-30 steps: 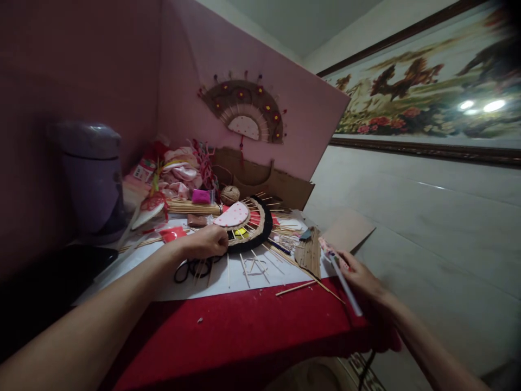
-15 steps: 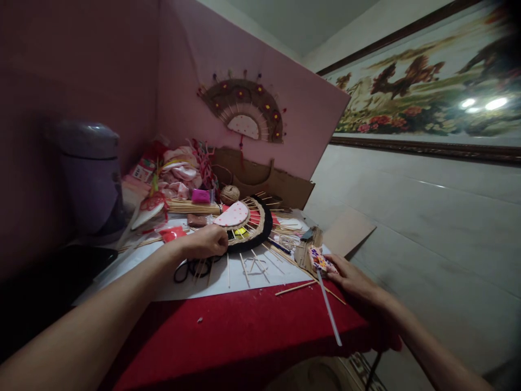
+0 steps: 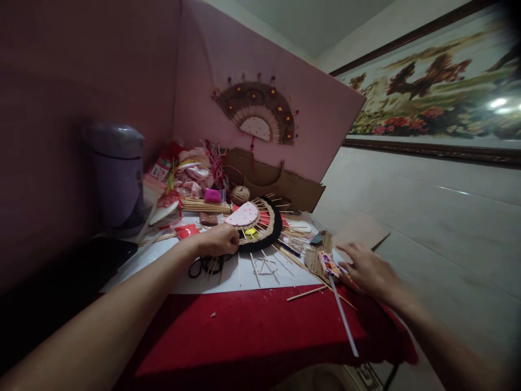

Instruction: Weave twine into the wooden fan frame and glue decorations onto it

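Note:
A half-round fan craft of thin wooden sticks lies on a white sheet, with a black outer band and a pink dotted half-circle at its centre. My left hand is closed on the fan's near left edge; its fingertips are hidden. A flower-patterned glue gun rests on a scrap of cardboard, and a clear glue stick juts from its rear towards me. Just right of it, my right hand is open with fingers apart, somewhat blurred, holding nothing.
Behind lie a twine ball, a stick bundle and pink cloth. A finished fan hangs on the pink board. A purple container and dark flat object are left. Loose sticks lie on the red cloth.
My right hand has let go of the glue gun and lifted up and right, its fingers spreading. My left hand stays on the fan. The whole view has shifted slightly.

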Motion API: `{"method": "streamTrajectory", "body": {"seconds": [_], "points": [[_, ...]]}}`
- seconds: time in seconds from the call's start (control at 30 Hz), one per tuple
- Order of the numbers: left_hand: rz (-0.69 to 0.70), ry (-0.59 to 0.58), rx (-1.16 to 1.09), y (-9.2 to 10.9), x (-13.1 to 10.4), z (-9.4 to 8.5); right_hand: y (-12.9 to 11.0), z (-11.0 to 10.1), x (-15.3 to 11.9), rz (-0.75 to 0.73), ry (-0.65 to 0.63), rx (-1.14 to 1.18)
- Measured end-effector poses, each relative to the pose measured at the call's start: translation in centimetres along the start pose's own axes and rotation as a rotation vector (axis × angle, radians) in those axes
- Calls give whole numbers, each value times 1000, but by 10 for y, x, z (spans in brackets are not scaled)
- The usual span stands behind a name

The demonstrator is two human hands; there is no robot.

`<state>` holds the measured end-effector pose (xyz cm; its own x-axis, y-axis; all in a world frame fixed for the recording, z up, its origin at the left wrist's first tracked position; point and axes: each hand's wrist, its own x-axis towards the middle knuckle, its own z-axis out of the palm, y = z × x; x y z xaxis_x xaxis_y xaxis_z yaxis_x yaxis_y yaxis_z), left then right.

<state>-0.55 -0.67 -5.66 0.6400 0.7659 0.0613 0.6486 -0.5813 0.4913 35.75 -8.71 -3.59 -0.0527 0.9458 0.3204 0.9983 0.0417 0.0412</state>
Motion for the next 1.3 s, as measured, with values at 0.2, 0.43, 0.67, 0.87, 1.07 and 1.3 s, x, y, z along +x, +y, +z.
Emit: {"method": "streamTrajectory", "body": {"seconds": [0.2, 0.43, 0.67, 0.87, 1.07, 1.3], "points": [[2, 1, -8, 1, 0, 0, -134, -10, 3, -310, 42, 438], [36, 37, 17, -2, 2, 2, -205, 25, 23, -330, -4, 360], [24, 45, -22, -9, 6, 6, -198, 52, 34, -309, 24, 525], [15, 32, -37, -6, 3, 6, -196, 61, 32, -338, 92, 629], [47, 24, -43, -7, 5, 7, -193, 64, 33, -353, 115, 695], [104, 2, -68, -7, 4, 5, -192, 65, 32, -362, 144, 720]]}}
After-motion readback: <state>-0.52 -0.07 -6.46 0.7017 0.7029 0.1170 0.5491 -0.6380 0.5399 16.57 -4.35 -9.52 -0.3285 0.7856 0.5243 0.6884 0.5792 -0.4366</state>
